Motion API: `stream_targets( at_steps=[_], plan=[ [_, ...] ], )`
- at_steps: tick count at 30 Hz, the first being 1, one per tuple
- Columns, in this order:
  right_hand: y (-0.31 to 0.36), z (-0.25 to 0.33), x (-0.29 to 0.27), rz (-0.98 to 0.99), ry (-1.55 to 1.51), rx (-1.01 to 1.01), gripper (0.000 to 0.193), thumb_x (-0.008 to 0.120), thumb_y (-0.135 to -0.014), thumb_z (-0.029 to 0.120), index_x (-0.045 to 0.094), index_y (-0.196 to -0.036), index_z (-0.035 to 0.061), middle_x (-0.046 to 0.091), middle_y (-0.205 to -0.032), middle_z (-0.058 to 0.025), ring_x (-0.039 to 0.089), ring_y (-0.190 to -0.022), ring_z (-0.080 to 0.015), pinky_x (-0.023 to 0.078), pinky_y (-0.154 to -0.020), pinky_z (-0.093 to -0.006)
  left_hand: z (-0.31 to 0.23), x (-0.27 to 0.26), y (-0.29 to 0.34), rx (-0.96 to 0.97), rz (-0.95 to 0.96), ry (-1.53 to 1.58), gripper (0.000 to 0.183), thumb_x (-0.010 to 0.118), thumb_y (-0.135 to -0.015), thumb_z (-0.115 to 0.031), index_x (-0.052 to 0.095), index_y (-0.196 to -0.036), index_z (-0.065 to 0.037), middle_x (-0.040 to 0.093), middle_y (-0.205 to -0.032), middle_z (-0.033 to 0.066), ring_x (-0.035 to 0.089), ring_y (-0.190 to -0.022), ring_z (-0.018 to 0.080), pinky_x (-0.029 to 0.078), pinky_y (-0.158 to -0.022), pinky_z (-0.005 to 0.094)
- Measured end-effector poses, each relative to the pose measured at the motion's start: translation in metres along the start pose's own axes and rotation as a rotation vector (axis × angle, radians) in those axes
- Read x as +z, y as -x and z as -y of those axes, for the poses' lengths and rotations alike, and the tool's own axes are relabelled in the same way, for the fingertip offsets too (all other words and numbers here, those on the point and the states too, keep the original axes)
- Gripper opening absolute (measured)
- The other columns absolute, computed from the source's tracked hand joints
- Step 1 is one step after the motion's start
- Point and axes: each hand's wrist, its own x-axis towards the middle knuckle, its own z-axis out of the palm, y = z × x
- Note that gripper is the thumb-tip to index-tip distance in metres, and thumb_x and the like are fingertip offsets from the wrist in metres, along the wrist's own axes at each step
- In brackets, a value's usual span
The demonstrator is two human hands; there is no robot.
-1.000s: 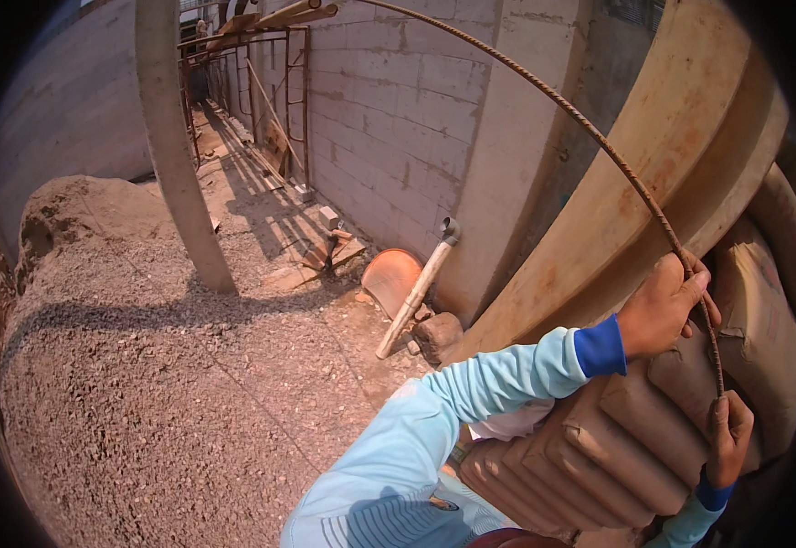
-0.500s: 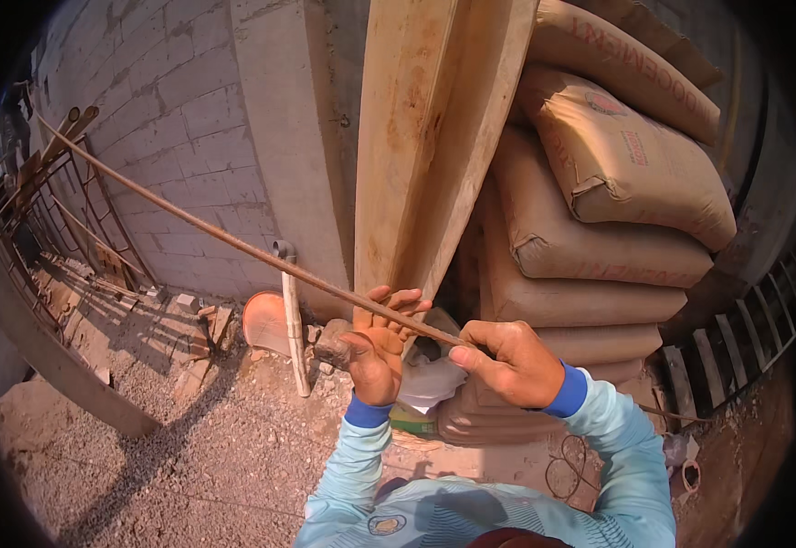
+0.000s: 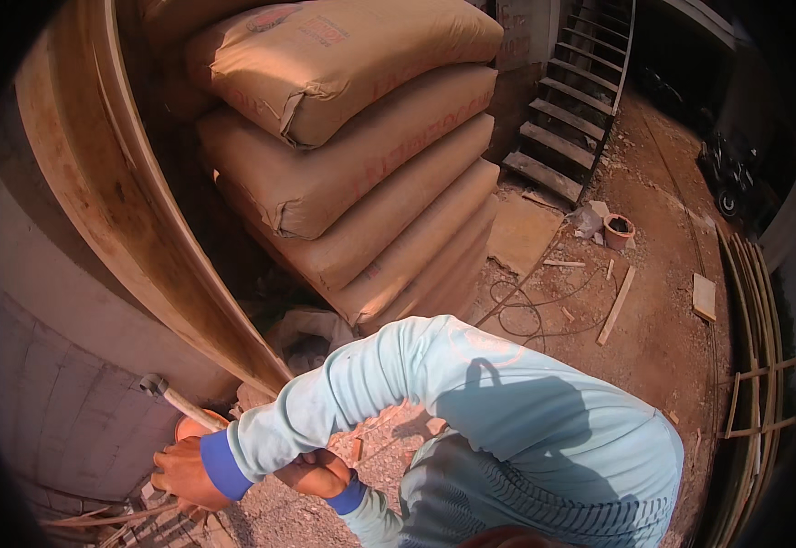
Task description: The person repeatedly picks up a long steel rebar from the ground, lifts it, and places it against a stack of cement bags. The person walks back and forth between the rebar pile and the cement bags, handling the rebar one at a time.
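Note:
My right arm reaches across to the lower left. At its end my right hand [image 3: 185, 474] is closed, its fingers curled beside a thin rusty-brown rod [image 3: 110, 520], which looks like a steel bar and runs off toward the lower left. My left hand [image 3: 314, 476] is under my right forearm, with its fingers curled and partly covered by the sleeve; what it grips is hidden. Just beyond my right wrist are a grey-topped pale pipe [image 3: 188, 405] and an orange round thing [image 3: 191, 426], partly covered.
Stacked brown cement bags [image 3: 361, 173] rise ahead, beside a tall wooden board [image 3: 133, 183]. A block wall [image 3: 60, 411] stands at left. Wooden-treaded stairs [image 3: 567, 114], a pot [image 3: 618, 231], loose wire [image 3: 516, 315], a plank [image 3: 616, 306] and bundled poles [image 3: 752, 365] lie to the right.
The view has swung right, bringing the stairs and poles in. Both hands now appear lower left; my right arm crosses over the left. My left hand, open beside the rod before, is now curled.

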Motion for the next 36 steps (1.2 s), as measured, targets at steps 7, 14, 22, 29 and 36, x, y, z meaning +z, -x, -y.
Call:
stream_targets(
  at_steps=[7,14,22,29,36],
  plan=[
    [0.233,-0.042,-0.084,0.142,-0.096,0.44,0.068,0.075,-0.076,0.038,0.05,-0.127,0.0013,0.058,-0.114,-0.0214,0.057,-0.105,-0.0371,0.047,-0.087,-0.0417,-0.113,0.006,-0.047,0.247,-0.31,-0.05,0.03,0.035,-0.102,-0.035,0.044,-0.087,-0.011,0.026,-0.055,-0.0064,0.023,-0.042,0.0025,0.026,-0.046,0.0184],
    [0.352,-0.074,-0.081,-0.119,0.275,0.668,0.035,0.083,-0.061,0.023,0.062,-0.076,-0.0007,0.057,-0.066,-0.0155,0.053,-0.062,-0.0315,0.044,-0.06,-0.0388,-0.169,0.003,-0.093,0.271,-0.105,0.105,0.03,0.035,-0.102,-0.036,0.046,-0.092,-0.009,0.029,-0.057,-0.0061,0.026,-0.043,0.0031,0.032,-0.05,0.0196],
    [0.29,-0.08,-0.069,-0.123,-0.169,0.682,0.034,0.078,-0.071,0.019,0.056,-0.058,-0.0031,0.041,-0.046,-0.004,0.035,-0.048,-0.0089,0.029,-0.043,-0.0315,-0.133,-0.033,-0.111,0.442,-0.119,0.078,0.062,0.034,-0.093,-0.058,0.042,-0.127,-0.007,0.055,-0.114,0.0168,0.051,-0.114,0.0296,0.043,-0.099,0.0457],
    [0.192,-0.071,-0.033,-0.045,-0.75,0.569,0.037,0.067,-0.088,0.03,0.064,-0.071,-0.0031,0.053,-0.059,0.0005,0.041,-0.054,-0.0067,0.031,-0.045,-0.0276,0.098,-0.019,0.039,-0.266,-0.317,-0.162,0.087,0.022,-0.085,-0.073,0.031,-0.14,-0.006,0.05,-0.127,0.0131,0.054,-0.114,0.0261,0.043,-0.097,0.0416],
    [0.094,-0.051,-0.004,0.528,-1.136,0.766,0.033,0.055,-0.095,0.032,0.048,-0.07,0.0126,0.037,-0.061,0.0071,0.031,-0.051,-0.0034,0.024,-0.045,-0.0218,0.168,0.003,0.088,-0.577,0.191,-0.737,0.058,0.031,-0.095,-0.059,0.049,-0.094,-0.004,0.048,-0.074,0.0018,0.055,-0.076,0.0165,0.047,-0.078,0.0299]
  ],
)
